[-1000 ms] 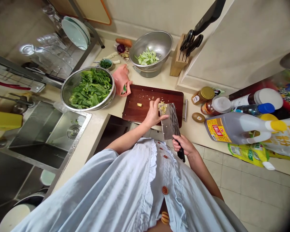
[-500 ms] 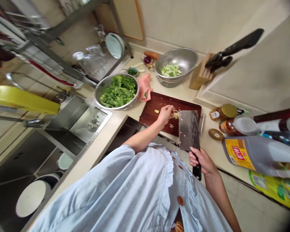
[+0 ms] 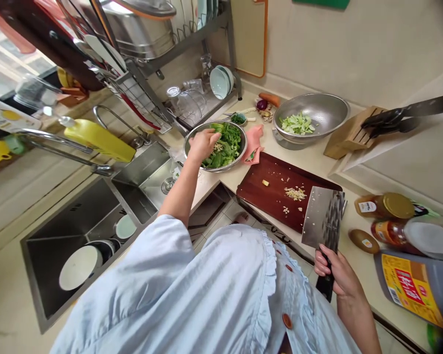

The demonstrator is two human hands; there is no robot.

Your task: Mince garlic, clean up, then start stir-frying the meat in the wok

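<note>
My left hand (image 3: 204, 143) is over the metal bowl (image 3: 225, 169) of leafy greens (image 3: 229, 142), its fingers bent down and drawn together. Pale chopped garlic (image 3: 217, 146) shows at its fingertips and on the leaves; part of the fingers is hidden. My right hand (image 3: 334, 270) grips the black handle of a cleaver (image 3: 322, 216), whose broad blade is over the right end of the dark red cutting board (image 3: 258, 169). On the board lie a pile of chopped garlic (image 3: 295, 193), scattered bits and one larger yellowish piece (image 3: 265, 183).
A steel colander (image 3: 328, 110) with cut pale green vegetable stands behind the board, beside a knife block (image 3: 349, 132). A pink cloth (image 3: 254, 142) lies between bowl and board. Jars (image 3: 387, 205) and a large bottle (image 3: 409, 282) line the right side; the sink (image 3: 96, 221) is at left.
My left hand has moved left from the garlic on the board to above the bowl of greens. The view has turned left. The cleaver is still in my right hand.
</note>
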